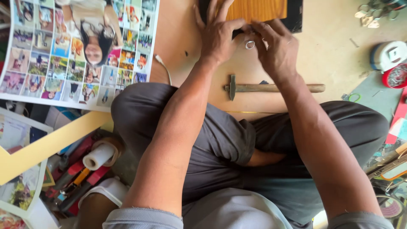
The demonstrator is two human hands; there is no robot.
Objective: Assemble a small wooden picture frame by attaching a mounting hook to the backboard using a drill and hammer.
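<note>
My left hand lies flat with fingers spread on the near edge of an orange wooden panel with a dark border on the tan board. My right hand is next to it, fingertips pinched at the panel's lower edge. A small metal ring shows between the two hands, by the right fingertips; whether the fingers grip it I cannot tell. A hammer with a wooden handle lies on the board just below the hands, near my crossed legs in grey trousers.
A large printed sheet of many photos lies at left, with a white cable beside it. A tape roll and red-handled tools sit at lower left. Metal hooks, a white device and a red tub of small hardware are at right.
</note>
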